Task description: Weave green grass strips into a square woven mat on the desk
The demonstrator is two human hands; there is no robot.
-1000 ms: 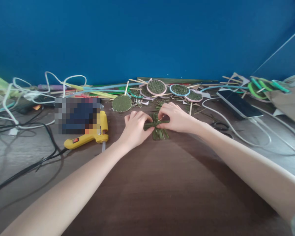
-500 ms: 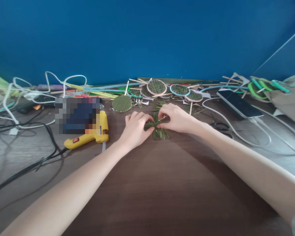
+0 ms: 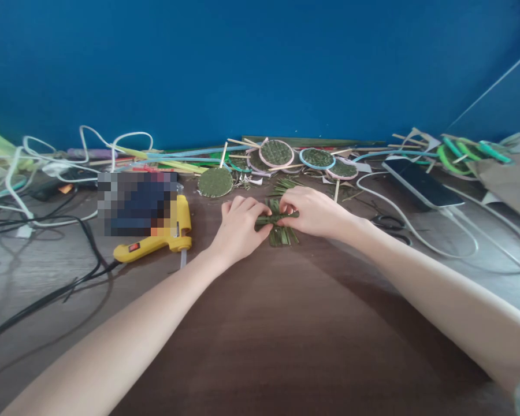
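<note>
A small weave of green leaf strips (image 3: 281, 235) lies on the brown table, its loose ends fanning toward me. My left hand (image 3: 243, 224) is closed at its left side, thumb and fingers pinching the ends of the crosswise strips. From the right, my right hand (image 3: 312, 211) pinches the same strips, the thumb and curled fingers close to the middle of the weave. Parts of the strips are hidden under the fingers of both hands. Behind the weave lie more loose leaf strips (image 3: 283, 185).
A yellow glue gun (image 3: 179, 225) lies left beside a blurred-out object. Round woven fans (image 3: 276, 153) with sticks line the back by the blue wall (image 3: 260, 69). On the right are black scissors (image 3: 390, 222), a phone (image 3: 422, 182) with white cable, and green rings (image 3: 455, 156).
My right hand has shifted slightly, its fingers curling in, and more of the crosswise strip shows beneath them. My left hand stays nearly in place.
</note>
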